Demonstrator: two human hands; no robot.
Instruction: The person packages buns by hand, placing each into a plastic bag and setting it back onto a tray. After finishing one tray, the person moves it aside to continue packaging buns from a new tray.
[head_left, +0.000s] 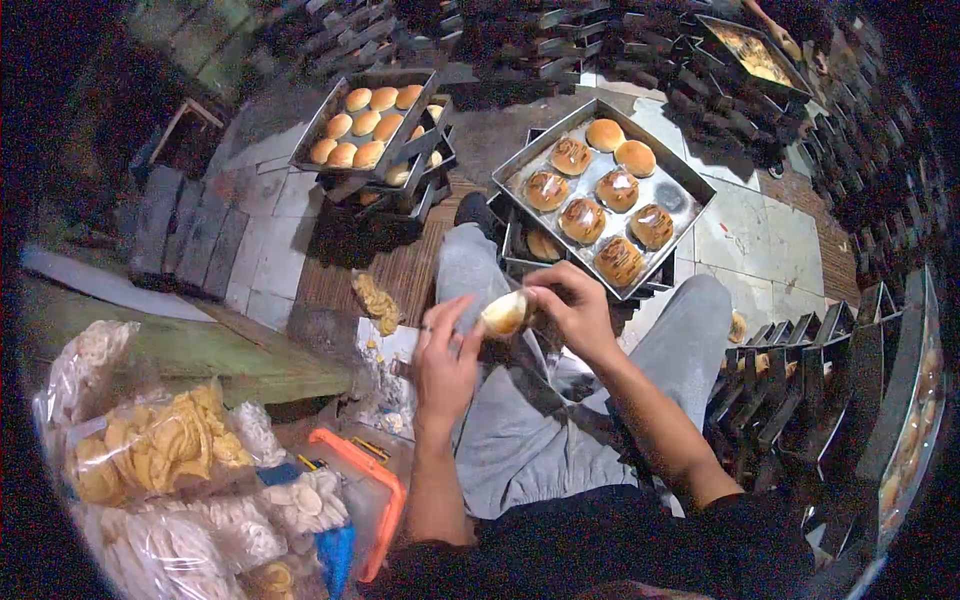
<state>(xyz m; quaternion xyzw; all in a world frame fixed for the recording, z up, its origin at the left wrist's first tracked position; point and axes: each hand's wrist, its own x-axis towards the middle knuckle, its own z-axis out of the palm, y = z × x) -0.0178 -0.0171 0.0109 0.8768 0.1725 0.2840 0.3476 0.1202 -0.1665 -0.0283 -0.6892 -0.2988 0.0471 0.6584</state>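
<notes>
Over my lap, a pale-sided bun (pixel 505 315) with a golden patch is held between my two hands. My right hand (pixel 575 312) pinches its right edge with thumb and fingertips. On the other side, the curled fingers of my left hand (pixel 445 355) close on its left edge. Just beyond my hands is a metal tray (pixel 672 192) resting on stacked trays. In it sit several round buns, most with dark brown streaks and some with a whitish film or shine on top. Two buns at its far end, including a plain golden bun (pixel 605 135), have no streaks.
Left of centre, another tray (pixel 300 150) of golden buns tops a stack. Clear plastic bags (pixel 160 445) of yellowish and whitish pieces lie at lower left beside an orange-handled container (pixel 395 490). Dark metal trays (pixel 800 400) stand at right. A person's arm (pixel 775 30) shows at upper right.
</notes>
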